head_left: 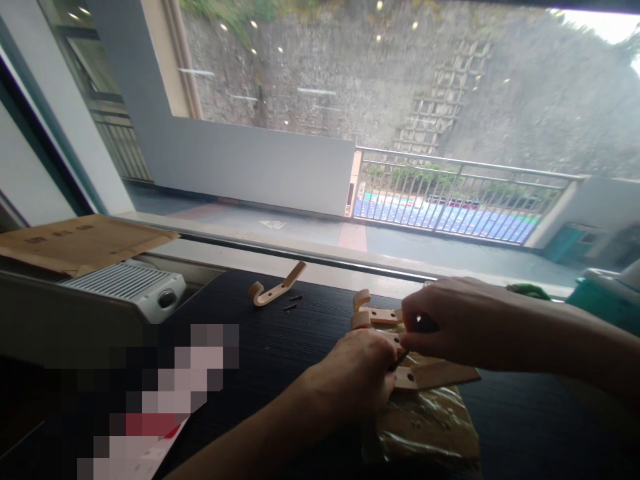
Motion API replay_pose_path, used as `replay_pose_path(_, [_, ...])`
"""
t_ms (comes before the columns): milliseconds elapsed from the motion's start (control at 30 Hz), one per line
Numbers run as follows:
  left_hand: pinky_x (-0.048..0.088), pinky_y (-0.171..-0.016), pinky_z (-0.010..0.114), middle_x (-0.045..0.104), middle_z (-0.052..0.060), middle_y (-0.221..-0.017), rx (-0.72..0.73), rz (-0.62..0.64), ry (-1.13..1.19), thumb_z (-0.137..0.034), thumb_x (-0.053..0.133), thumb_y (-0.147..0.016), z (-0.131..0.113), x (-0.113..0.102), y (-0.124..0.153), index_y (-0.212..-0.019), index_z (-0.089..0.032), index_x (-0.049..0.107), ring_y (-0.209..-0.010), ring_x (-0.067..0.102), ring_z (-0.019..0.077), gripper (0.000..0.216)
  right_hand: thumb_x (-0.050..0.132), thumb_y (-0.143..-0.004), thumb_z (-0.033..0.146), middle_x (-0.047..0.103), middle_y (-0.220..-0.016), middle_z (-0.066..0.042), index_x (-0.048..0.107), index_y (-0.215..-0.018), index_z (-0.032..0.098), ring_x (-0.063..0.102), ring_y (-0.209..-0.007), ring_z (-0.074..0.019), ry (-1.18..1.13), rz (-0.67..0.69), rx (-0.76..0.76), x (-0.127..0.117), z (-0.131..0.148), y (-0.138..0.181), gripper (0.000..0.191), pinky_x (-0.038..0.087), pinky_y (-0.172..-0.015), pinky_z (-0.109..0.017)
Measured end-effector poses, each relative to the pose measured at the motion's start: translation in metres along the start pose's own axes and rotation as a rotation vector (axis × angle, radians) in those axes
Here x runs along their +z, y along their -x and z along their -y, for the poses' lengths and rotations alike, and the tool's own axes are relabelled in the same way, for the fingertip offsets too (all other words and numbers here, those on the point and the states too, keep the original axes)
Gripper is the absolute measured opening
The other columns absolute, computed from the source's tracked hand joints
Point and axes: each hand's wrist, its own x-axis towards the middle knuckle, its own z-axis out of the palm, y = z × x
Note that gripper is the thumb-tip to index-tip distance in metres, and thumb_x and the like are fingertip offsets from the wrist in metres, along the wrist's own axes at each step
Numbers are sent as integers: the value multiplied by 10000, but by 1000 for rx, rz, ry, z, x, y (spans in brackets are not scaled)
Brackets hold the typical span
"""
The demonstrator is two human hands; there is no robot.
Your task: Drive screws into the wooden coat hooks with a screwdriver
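My left hand (357, 373) is closed around a wooden hook (430, 375) that lies over a clear plastic bag (425, 427) of wooden parts on the black table (270, 347). My right hand (450, 327) is closed in a pinch on a dark tool handle (425, 325) pointed down at that hook. Two more wooden hooks (373, 313) rest just behind my hands. A separate wooden hook (277, 287) lies farther back on the table with small dark screws (293, 303) beside it.
A white ribbed appliance with a knob (135, 287) stands at the left beside a cardboard box (75, 240). A teal and white object (607, 293) sits at the far right. A window sill (300, 253) runs behind the table.
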Motion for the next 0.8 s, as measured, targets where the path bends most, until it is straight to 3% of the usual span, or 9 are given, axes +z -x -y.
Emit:
replay_pose_path(100, [432,-693,247,658,52,-756,30,8,-12,-129,524,-791,0,0,-1,-722,-135,628,-745,618,166,125,524,-789,269,634,-662,61,658,-791,293,479,-564,-102,0,9,-106,-7,0,5,136,274,-509,-228])
replay_pose_path(200, [434,-685,249,666,73,-796,17,13,-29,-146,520,-799,1,0,-1,-717,-129,634,-761,625,175,142,495,-792,196,637,-686,64,635,-770,265,501,-593,-94,-17,9,-171,-9,2,6,157,297,-534,-224])
replay_pose_path(500, [415,-641,230,648,44,-737,4,-10,-9,-136,539,-788,1,1,0,-713,-140,604,-718,616,156,99,470,-842,339,588,-592,35,630,-686,238,418,-506,-102,25,5,-8,-2,0,0,245,244,-472,-234])
replay_pose_path(667, [425,-689,227,660,44,-778,80,-23,-7,-103,526,-782,1,0,-1,-751,-144,619,-750,616,150,107,525,-807,267,643,-694,56,651,-833,290,495,-578,-109,9,-4,-105,-7,-3,9,131,272,-512,-234])
replay_pose_path(800, [423,-658,233,667,49,-776,57,-20,-37,-139,511,-798,2,1,0,-728,-148,609,-729,622,155,120,488,-836,244,633,-677,58,637,-761,258,499,-576,-97,-17,0,-146,-7,0,9,167,283,-518,-225])
